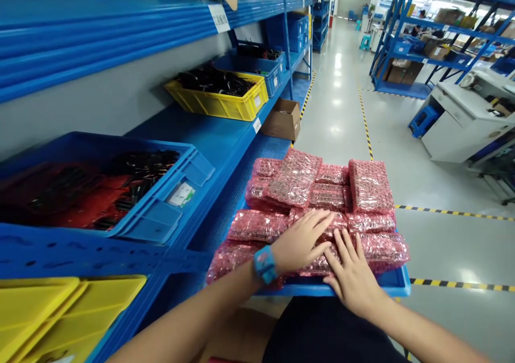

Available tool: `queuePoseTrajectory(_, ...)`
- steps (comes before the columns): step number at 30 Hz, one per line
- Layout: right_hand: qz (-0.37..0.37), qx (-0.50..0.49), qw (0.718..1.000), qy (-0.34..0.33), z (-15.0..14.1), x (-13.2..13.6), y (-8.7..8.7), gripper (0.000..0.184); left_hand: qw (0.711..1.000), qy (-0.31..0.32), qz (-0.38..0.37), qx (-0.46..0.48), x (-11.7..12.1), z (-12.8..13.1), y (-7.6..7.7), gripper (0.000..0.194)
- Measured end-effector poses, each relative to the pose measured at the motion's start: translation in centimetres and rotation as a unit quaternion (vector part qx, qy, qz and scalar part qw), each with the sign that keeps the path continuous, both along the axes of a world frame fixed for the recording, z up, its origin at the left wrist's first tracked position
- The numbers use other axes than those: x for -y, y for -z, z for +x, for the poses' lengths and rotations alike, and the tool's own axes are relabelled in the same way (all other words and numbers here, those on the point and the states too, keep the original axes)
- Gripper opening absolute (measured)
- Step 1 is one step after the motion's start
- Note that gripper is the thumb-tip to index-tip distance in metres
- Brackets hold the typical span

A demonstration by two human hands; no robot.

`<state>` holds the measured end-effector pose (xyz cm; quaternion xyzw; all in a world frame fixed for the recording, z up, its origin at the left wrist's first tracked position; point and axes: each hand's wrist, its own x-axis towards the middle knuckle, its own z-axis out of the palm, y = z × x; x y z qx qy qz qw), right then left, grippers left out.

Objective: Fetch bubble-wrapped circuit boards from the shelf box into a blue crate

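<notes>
Several packets in pink bubble wrap (295,176) are piled in a blue tray (314,289) in front of me. My left hand (303,241), with a blue band (264,264) at its wrist, lies over the near packets with its fingers stretched out. Beside it, my right hand (351,274) rests on the front row, its fingers spread. Neither hand grips anything. What is inside the wrapping cannot be made out. Parts of the front packets are hidden under my hands.
To the left, a blue shelf (225,151) carries a blue bin (161,213) with dark cables and a yellow bin (225,103). A cardboard box (281,119) sits behind the tray. Yellow lids (60,315) are at lower left. On the right stands a white desk (462,121).
</notes>
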<state>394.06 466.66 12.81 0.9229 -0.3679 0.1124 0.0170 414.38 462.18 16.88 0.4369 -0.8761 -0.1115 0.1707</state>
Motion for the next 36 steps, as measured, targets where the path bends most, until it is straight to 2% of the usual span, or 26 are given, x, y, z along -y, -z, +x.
queuePoseTrajectory(1, 0.000, -0.006, 1.000, 0.012, 0.3, 0.2, -0.1, 0.065, 0.999, -0.034, -0.025, -0.028, -1.1, 1.2, -0.1, 0.049)
queuePoseTrajectory(3, 0.000, -0.008, 1.000, 0.014, 0.8, 0.7, -0.1, 0.071, 0.982, -0.161, -0.086, -0.053, -3.5, 3.9, 0.3, 0.042)
queuePoseTrajectory(5, -0.003, -0.004, 1.000, -0.004, 1.0, 1.4, 0.0, 0.078, 0.948, -0.294, -0.123, -0.016, -5.6, 6.7, 1.5, 0.045)
queuePoseTrajectory(7, -0.013, 0.001, 1.000, -0.027, 1.0, 1.9, 0.2, 0.085, 0.930, -0.346, -0.107, 0.057, -6.9, 8.6, 3.0, 0.054)
queuePoseTrajectory(9, -0.021, 0.001, 0.999, -0.047, 0.7, 2.0, 0.6, 0.088, 0.925, -0.352, -0.078, 0.120, -7.1, 9.5, 3.9, 0.063)
queuePoseTrajectory(11, -0.026, 0.001, 0.998, -0.053, 0.5, 2.1, 1.2, 0.090, 0.920, -0.358, -0.058, 0.146, -6.0, 9.3, 4.1, 0.067)
queuePoseTrajectory(15, -0.024, 0.021, 0.998, -0.046, 0.9, 2.8, 1.8, 0.097, 0.903, -0.413, -0.005, 0.118, -2.2, 8.4, 3.2, 0.070)
queuePoseTrajectory(18, -0.007, 0.042, 0.997, -0.061, 1.1, 3.1, 1.5, 0.095, 0.883, -0.464, -0.013, 0.075, -1.2, 8.4, 3.1, 0.075)
queuePoseTrajectory(20, 0.015, 0.058, 0.994, -0.088, 0.3, 3.1, 1.1, 0.083, 0.876, -0.475, -0.080, 0.037, -1.8, 8.4, 3.4, 0.063)
queuePoseTrajectory(22, 0.034, 0.093, 0.989, -0.111, -1.5, 3.1, 0.9, 0.067, 0.861, -0.476, -0.180, -0.009, -3.0, 8.2, 3.7, 0.042)
queuePoseTrajectory(24, 0.037, 0.143, 0.984, -0.104, -3.9, 3.2, 0.9, 0.054, 0.830, -0.483, -0.274, -0.050, -4.4, 7.6, 3.9, 0.027)
queuePoseTrajectory(26, 0.029, 0.162, 0.984, -0.067, -6.5, 3.5, 1.3, 0.049, 0.797, -0.505, -0.323, -0.077, -5.7, 6.5, 4.4, 0.021)
queuePoseTrajectory(28, 0.015, 0.128, 0.991, -0.036, -8.4, 4.0, 1.8, 0.052, 0.785, -0.526, -0.316, -0.086, -6.8, 5.2, 5.2, 0.021)
queuePoseTrajectory(32, 0.000, 0.056, 0.998, -0.034, -9.5, 4.7, 2.0, 0.065, 0.811, -0.526, -0.250, -0.058, -7.9, 3.4, 7.0, 0.024)
queuePoseTrajectory(34, 0.008, 0.071, 0.997, -0.036, -9.6, 4.9, 1.5, 0.060, 0.809, -0.529, -0.252, -0.049, -8.0, 3.2, 7.4, 0.024)
queuePoseTrajectory(36, 0.034, 0.120, 0.991, -0.045, -10.0, 5.3, 1.0, 0.045, 0.802, -0.532, -0.266, -0.051, -7.9, 3.2, 7.5, 0.023)
